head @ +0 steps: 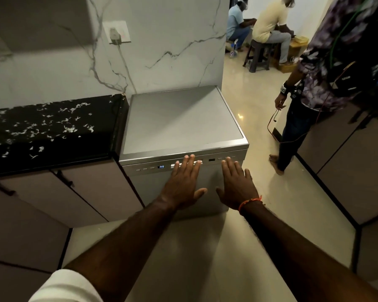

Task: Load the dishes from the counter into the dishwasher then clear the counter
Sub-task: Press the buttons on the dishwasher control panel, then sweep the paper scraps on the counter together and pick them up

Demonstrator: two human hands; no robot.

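In the head view, the person stretches both arms forward to a silver dishwasher [183, 118] that stands on the floor, just beside the end of a black counter [48, 131] with white flecks. The door of the dishwasher is closed. The left hand [183, 182] lies flat against the upper front of the door, with straight fingers spread a little; the fingertips reach the control panel [153, 167] near the small blue display [161, 166]. This hand holds nothing. The right hand [236, 184] is also flat and open, just beside the left one, with its fingertips at the right part of the same panel, and it holds nothing too. An orange thread bracelet [249, 202] is around the right wrist, and a white sleeve [63, 288] covers the left upper arm.

The visible part of the counter carries no dishes. Behind it is a marble wall with a socket [116, 32], from which a cable goes down behind the dishwasher. At the right a person in a patterned shirt [336, 62] stands barefoot on the shining floor, and two more people sit in the room behind.
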